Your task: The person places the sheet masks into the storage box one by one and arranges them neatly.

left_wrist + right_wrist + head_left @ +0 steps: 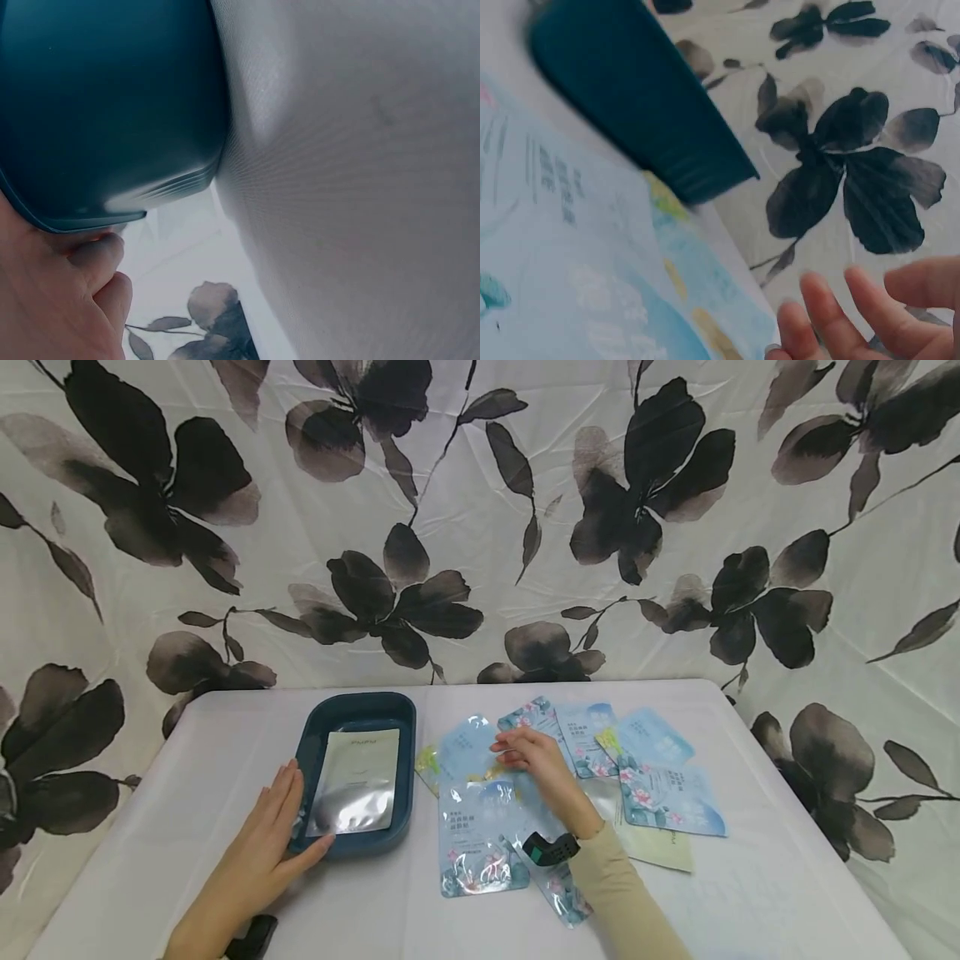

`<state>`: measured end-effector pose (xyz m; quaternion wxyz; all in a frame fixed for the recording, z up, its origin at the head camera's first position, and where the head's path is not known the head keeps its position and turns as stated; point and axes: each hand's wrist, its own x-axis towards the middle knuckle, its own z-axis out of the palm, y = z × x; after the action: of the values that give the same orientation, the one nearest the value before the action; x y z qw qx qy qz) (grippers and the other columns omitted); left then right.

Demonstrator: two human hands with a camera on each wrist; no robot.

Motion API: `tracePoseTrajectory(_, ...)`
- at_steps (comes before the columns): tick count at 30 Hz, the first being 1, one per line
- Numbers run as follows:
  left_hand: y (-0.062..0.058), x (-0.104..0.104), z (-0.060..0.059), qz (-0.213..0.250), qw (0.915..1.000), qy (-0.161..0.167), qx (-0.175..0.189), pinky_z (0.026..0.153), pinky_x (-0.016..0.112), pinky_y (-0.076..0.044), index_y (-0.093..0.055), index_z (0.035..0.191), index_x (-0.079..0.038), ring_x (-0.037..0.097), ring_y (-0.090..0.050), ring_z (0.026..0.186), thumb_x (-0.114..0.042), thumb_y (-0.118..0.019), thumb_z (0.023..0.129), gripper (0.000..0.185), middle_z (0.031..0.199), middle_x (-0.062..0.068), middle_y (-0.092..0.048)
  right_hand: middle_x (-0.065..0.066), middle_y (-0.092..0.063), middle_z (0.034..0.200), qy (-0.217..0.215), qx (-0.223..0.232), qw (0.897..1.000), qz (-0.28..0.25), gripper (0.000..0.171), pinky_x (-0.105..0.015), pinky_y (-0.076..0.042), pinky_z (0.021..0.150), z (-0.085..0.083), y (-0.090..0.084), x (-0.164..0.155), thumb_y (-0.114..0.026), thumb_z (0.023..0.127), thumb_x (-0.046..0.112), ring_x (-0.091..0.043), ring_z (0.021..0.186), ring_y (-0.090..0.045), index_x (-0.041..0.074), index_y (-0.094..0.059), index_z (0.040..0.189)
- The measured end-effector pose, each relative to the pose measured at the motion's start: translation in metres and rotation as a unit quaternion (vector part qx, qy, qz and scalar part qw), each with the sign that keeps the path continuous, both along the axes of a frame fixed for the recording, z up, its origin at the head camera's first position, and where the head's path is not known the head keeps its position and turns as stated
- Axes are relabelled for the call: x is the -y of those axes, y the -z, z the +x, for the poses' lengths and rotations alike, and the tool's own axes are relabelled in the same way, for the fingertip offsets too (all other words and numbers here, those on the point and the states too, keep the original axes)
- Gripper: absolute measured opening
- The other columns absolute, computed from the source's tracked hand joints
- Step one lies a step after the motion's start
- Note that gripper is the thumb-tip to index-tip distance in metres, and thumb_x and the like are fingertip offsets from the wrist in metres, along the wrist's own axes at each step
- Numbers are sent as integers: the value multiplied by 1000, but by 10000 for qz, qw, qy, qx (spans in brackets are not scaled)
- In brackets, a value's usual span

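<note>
A dark teal tray (312, 746) stands on the white table (225, 752), and one silver sachet (357, 781) lies flat in it. My left hand (270, 835) rests against the tray's near left corner, fingers straight along the wall and thumb along the front; the tray wall (112, 105) fills the left wrist view. My right hand (534, 762) hovers, fingers spread and relaxed, over a heap of light-blue sachets (480, 827) to the right of the tray. It holds nothing. The right wrist view shows its fingertips (817, 300) above a blue sachet (562, 247).
Several more blue flower-print sachets (667, 793) and a pale green one (663, 847) spread to the right. A flower-print cloth (480, 527) hangs behind the table. The table's near left part is bare.
</note>
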<state>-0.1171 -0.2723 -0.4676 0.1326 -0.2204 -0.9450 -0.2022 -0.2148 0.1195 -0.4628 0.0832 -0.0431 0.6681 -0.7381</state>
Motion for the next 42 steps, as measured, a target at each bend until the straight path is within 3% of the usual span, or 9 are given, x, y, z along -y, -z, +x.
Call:
tracePoseTrajectory(7, -1, -2, -2, 38, 10000, -7, 53, 121, 33, 4, -14, 154, 9, 34, -7, 151, -41, -71, 90, 99, 165, 17, -1, -18, -70, 110, -345, -84, 9979, 543, 31, -38, -53, 90, -2, 8, -5, -49, 104, 15, -31, 99, -65, -9, -62, 120)
tracePoseTrajectory(11, -1, 0, 1, 10, 10000, -56, 70, 121, 34, 3, -14, 154, 10, 35, -7, 151, -41, -71, 90, 99, 165, 17, -1, -20, -68, 114, -863, -338, 9909, 981, 30, -37, -52, 92, -1, 14, -4, -50, 104, 13, -31, 104, -65, -8, -62, 121)
tracePoseTrajectory(15, -2, -1, 1, 34, 10000, -66, 61, 121, 36, 2, -14, 154, 9, 35, -8, 151, -41, -71, 90, 99, 165, 16, -1, -18, -67, 117, -1588, -1048, 9661, 1744, 30, -36, -51, 94, -3, 19, -6, -61, 98, 13, -30, 107, -63, -6, -63, 122)
tracePoseTrajectory(20, -4, -1, 0, 40, 10000, -31, 36, 121, 36, 2, -14, 154, 9, 34, -8, 151, -41, -71, 90, 99, 165, 16, -2, -5, -64, 122, -2183, -1758, 9276, 2469, 49, -38, -45, 100, -4, 23, -7, -84, 79, 16, -23, 112, -57, 6, -66, 123)
tracePoseTrajectory(24, -4, -2, 0, 58, 10000, -8, 52, 121, 36, 2, -15, 154, 9, 34, -8, 151, -41, -72, 90, 99, 165, 16, -2, 2, -55, 127, -2323, -1854, 9091, 2918, 60, -41, -37, 104, 0, 24, -6, -92, 69, 22, -20, 118, -46, 15, -67, 123)
tracePoseTrajectory(29, -3, -1, 2, 71, 9999, -31, 134, 121, 34, 3, -13, 154, 9, 33, -7, 151, -40, -71, 90, 99, 165, 15, 0, 0, -49, 128, -2288, -1915, 8938, 3348, 64, -45, -33, 103, 6, 21, -2, -93, 67, 24, -22, 119, -40, 17, -67, 125)
tracePoseTrajectory(34, -3, -1, 1, 81, 9999, -34, 134, 121, 34, 3, -12, 155, 8, 33, -6, 151, -39, -71, 91, 99, 166, 14, 1, 0, -49, 126, -2281, -1818, 8922, 3449, 63, -47, -35, 103, 10, 14, 2, -93, 67, 22, -24, 119, -41, 16, -67, 124)
tracePoseTrajectory(42, -3, -1, 0, 75, 9999, -55, 123, 121, 34, 3, -13, 155, 8, 34, -8, 151, -40, -71, 90, 99, 166, 14, 0, 2, -55, 120, -2276, -1734, 9008, 3267, 55, -41, -40, 104, 10, 15, 4, -92, 68, 15, -21, 115, -51, 16, -70, 118)
